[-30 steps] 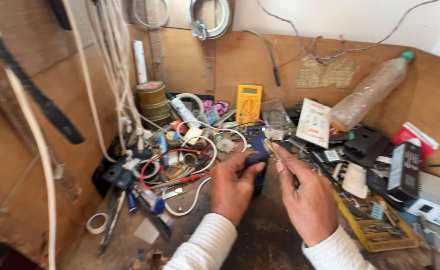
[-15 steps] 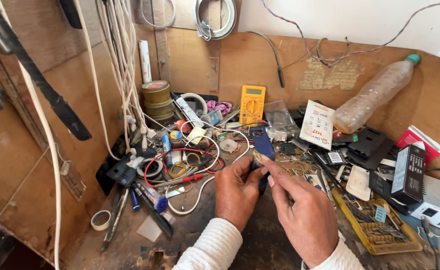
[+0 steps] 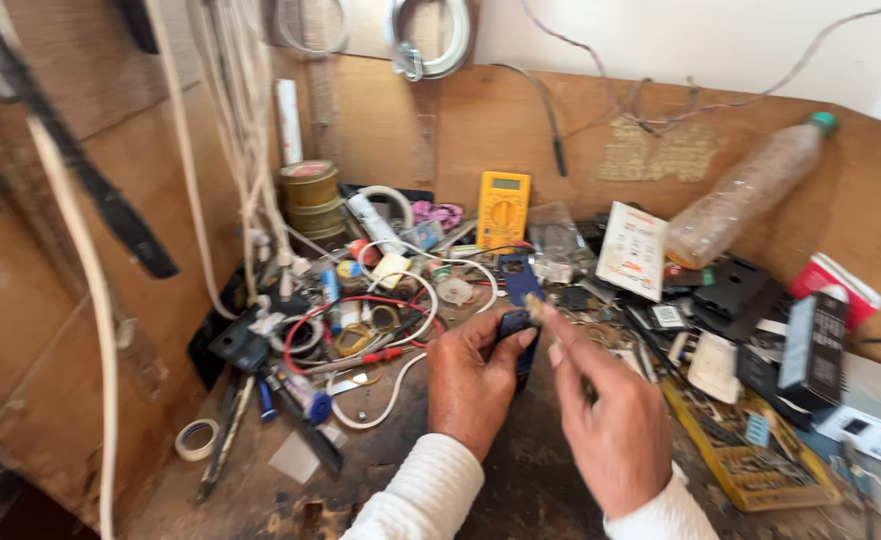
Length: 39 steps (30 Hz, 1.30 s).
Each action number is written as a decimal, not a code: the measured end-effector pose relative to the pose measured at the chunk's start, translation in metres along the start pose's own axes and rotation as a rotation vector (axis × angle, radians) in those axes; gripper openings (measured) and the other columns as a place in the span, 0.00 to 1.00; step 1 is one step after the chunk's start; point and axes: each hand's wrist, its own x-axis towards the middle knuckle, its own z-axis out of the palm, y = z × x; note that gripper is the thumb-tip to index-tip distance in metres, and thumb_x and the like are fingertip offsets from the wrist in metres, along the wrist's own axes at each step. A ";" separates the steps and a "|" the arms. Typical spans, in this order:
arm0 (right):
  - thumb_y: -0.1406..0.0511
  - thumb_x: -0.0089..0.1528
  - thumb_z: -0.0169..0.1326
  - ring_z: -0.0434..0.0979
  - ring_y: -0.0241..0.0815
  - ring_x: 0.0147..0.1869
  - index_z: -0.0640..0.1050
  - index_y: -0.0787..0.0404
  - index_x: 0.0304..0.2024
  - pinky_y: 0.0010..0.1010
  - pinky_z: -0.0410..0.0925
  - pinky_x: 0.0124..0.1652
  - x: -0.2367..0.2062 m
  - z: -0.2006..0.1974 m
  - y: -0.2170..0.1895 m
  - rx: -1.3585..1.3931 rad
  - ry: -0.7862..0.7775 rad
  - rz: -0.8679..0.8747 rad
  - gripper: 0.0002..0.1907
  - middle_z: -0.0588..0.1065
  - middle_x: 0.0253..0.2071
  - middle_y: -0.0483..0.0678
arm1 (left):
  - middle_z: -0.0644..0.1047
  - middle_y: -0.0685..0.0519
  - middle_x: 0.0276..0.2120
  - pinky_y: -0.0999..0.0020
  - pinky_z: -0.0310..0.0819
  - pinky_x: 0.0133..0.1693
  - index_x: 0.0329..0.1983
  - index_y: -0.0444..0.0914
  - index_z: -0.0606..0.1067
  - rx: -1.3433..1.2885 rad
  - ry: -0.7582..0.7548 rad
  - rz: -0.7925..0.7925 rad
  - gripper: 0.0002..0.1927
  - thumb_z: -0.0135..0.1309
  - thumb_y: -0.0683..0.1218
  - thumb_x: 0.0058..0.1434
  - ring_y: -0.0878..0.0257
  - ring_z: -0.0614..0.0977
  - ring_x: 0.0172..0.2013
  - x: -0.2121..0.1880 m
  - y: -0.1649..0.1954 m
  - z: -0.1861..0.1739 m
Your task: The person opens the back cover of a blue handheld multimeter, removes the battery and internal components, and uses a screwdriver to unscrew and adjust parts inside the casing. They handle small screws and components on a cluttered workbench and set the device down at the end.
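Two bare hands work at the middle of a cluttered wooden workbench [image 3: 390,470], both in white ribbed sleeves. At far left, pale cables [image 3: 90,330] hang down the wooden side wall, and a small roll of white tape [image 3: 197,439] lies on the bench below them. Further in, a stack of brown tape rolls [image 3: 310,197] stands against the back board, with a tangle of red and white wires [image 3: 385,320] in front of it. The left hand [image 3: 472,385] is closed around a small dark blue rectangular part [image 3: 513,330], held just above the bench at centre, thumb and fingers clamped on its sides. Behind it, a yellow handheld multimeter [image 3: 503,208] leans upright against the back board. The right hand [image 3: 610,420] pinches a small pale object [image 3: 534,309] between thumb and forefinger, its tip touching the top of the blue part; the blur hides what the object is. Right of the hands lies a yellow circuit board [image 3: 750,455]. Near the back board, a clear plastic bottle with a green cap [image 3: 750,185] leans tilted.
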 end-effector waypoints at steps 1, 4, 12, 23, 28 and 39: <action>0.64 0.64 0.57 0.84 0.52 0.37 0.81 0.45 0.60 0.36 0.74 0.37 -0.002 0.002 0.000 -0.028 -0.053 0.031 0.20 0.82 0.40 0.54 | 0.86 0.52 0.32 0.72 0.76 0.35 0.42 0.32 0.82 0.024 0.012 -0.003 0.08 0.59 0.37 0.59 0.75 0.79 0.31 0.001 -0.001 -0.002; 0.65 0.64 0.57 0.85 0.52 0.41 0.81 0.47 0.58 0.35 0.74 0.37 -0.005 0.003 0.002 0.000 0.022 -0.013 0.19 0.81 0.44 0.55 | 0.86 0.53 0.33 0.72 0.77 0.36 0.41 0.31 0.82 -0.006 -0.007 -0.011 0.08 0.59 0.37 0.59 0.74 0.80 0.33 0.003 -0.005 0.001; 0.66 0.65 0.55 0.84 0.50 0.44 0.80 0.53 0.57 0.33 0.73 0.38 -0.001 0.008 0.019 0.035 0.043 -0.079 0.18 0.82 0.47 0.55 | 0.87 0.51 0.33 0.71 0.77 0.36 0.43 0.29 0.81 -0.055 0.011 -0.096 0.09 0.60 0.37 0.59 0.73 0.81 0.33 0.004 -0.003 0.001; 0.63 0.65 0.55 0.71 0.31 0.25 0.78 0.52 0.64 0.27 0.68 0.28 -0.027 0.012 0.056 0.270 -0.043 0.350 0.23 0.78 0.25 0.52 | 0.82 0.40 0.35 0.50 0.76 0.41 0.42 0.38 0.81 0.734 -0.132 0.137 0.14 0.66 0.46 0.52 0.43 0.83 0.38 0.036 0.013 -0.028; 0.61 0.63 0.55 0.75 0.34 0.23 0.79 0.53 0.60 0.30 0.69 0.27 -0.021 0.015 0.059 0.196 -0.103 0.371 0.21 0.80 0.25 0.50 | 0.82 0.41 0.34 0.48 0.75 0.43 0.40 0.42 0.83 0.911 -0.222 -0.033 0.13 0.65 0.53 0.56 0.44 0.83 0.39 0.029 0.000 -0.024; 0.61 0.63 0.54 0.84 0.54 0.51 0.80 0.56 0.55 0.38 0.74 0.46 -0.004 0.026 0.058 0.087 -0.177 0.219 0.18 0.82 0.48 0.57 | 0.82 0.40 0.36 0.52 0.76 0.46 0.43 0.46 0.84 0.889 -0.384 -0.183 0.19 0.69 0.55 0.49 0.46 0.84 0.41 0.028 -0.010 -0.027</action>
